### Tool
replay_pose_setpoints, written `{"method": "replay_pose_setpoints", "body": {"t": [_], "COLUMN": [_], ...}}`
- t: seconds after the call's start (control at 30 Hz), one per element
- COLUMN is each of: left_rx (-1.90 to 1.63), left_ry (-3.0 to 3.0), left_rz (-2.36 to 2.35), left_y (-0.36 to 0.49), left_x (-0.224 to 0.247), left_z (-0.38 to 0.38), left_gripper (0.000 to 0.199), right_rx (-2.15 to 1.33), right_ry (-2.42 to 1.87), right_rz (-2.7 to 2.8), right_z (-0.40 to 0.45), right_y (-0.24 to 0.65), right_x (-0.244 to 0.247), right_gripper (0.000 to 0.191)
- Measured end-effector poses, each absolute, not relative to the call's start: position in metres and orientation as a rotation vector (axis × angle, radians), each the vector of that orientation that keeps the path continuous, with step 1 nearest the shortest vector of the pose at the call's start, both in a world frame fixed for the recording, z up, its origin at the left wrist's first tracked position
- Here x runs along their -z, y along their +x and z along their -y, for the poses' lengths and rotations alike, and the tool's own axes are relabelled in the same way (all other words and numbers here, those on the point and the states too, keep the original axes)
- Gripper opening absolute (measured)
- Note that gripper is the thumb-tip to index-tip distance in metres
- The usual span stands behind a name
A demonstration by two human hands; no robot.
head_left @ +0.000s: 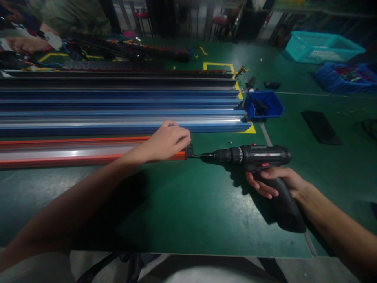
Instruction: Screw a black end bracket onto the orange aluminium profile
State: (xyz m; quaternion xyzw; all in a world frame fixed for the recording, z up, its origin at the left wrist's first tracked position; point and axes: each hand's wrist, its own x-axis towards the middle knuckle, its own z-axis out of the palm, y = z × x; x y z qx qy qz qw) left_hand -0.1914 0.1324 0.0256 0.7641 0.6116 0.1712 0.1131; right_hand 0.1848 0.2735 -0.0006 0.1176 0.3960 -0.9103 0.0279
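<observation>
My right hand [273,181] grips a black cordless drill [262,155] by its handle. The drill lies level, its long bit pointing left and reaching a small black end cap [189,150]. That cap sits at the right end of an orange-edged metal profile [73,151]. My left hand [169,141] is closed over the profile near this end, fingers curled round it beside the cap. Whether the bit's tip touches a screw is too small to tell. A tiny screw [230,142] lies on the green table [182,212] behind the drill.
Several blue and dark profiles [123,106] lie in a row behind the orange one. To their right stands a blue bin [265,105]; a dark flat phone-like object [321,126] and a teal basket [322,47] are beyond. Another person's hand [28,44] works among wires at upper left.
</observation>
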Motion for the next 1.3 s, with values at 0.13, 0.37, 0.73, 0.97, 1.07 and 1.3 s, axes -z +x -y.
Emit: {"method": "replay_pose_setpoints", "body": {"t": [0.13,0.37,0.73,0.97,1.07,1.3], "left_rx": [-0.499,-0.503,-0.513,-0.499,-0.505,-0.509], "left_ry": [2.241,2.238,2.227,2.223,2.232,2.235], "left_rz": [-1.797,-1.808,-1.801,-1.791,-1.791,-1.8], "left_y": [-0.1916,-0.1911,-0.1912,-0.191,-0.1912,-0.1906], "left_x": [-0.0254,-0.0255,-0.0255,-0.0271,-0.0265,-0.0264], "left_z": [-0.1325,-0.1329,-0.1322,-0.1316,-0.1316,-0.1317], "left_gripper": [0.038,0.041,0.04,0.04,0.041,0.041], "right_rx": [2.809,2.802,2.788,2.802,2.802,2.807], "right_ry": [0.378,0.422,0.465,0.42,0.406,0.419], "right_rz": [-1.222,-1.242,-1.24,-1.226,-1.215,-1.195], "right_z": [-0.274,-0.2738,-0.2725,-0.2729,-0.2739,-0.2741], "right_y": [0.1854,0.1855,0.1853,0.1878,0.1884,0.1884], "right_x": [0.0024,0.002,0.0006,0.0042,0.0056,0.0061], "right_gripper": [0.027,0.028,0.027,0.03,0.031,0.03]}}
